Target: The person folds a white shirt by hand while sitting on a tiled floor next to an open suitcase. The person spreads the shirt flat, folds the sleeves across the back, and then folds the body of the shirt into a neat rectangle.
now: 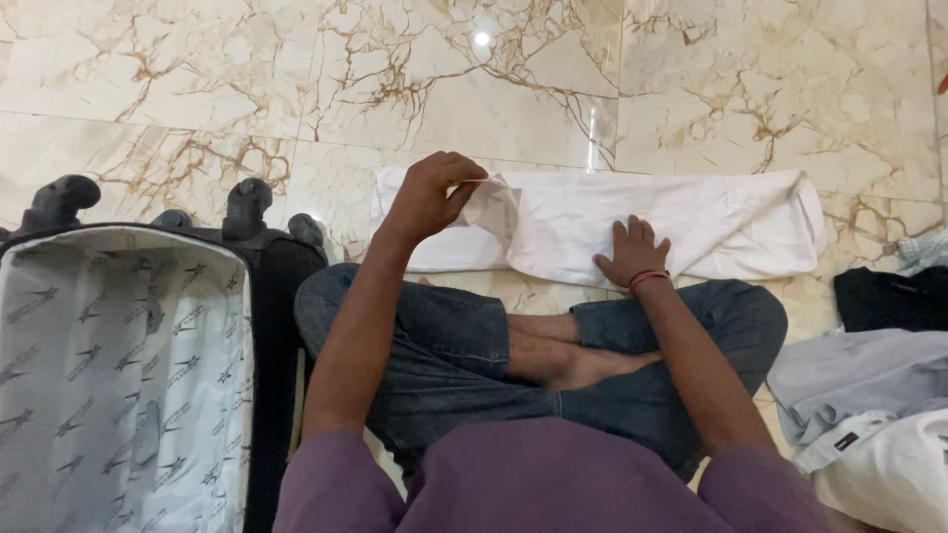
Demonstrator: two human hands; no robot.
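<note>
**White garment spread on a marble floor, both hands on it**

A white garment [632, 222], folded into a long flat band, lies on the marble floor [197, 79] just beyond the person's crossed legs. The left hand [432, 195] has its fingers [464, 168] curled tight around a pinch of the cloth near the garment's left end, lifting that bit clear of the floor; the fabric drapes down from the fingertips toward the middle of the band. The right hand [632, 252] lies flat on the near edge of the garment, fingers [637, 229] stretched out and close together, pressing down and gripping nothing. A red band [647, 280] circles the wrist just behind that hand.

Left of the pinching fingers, well apart from them, an open black suitcase [128, 375] shows its pale patterned lining and its wheels [247, 197]. Right of the flat hand, past the knee, a heap of clothes [869, 395] in grey, white and black rests on the floor.
</note>
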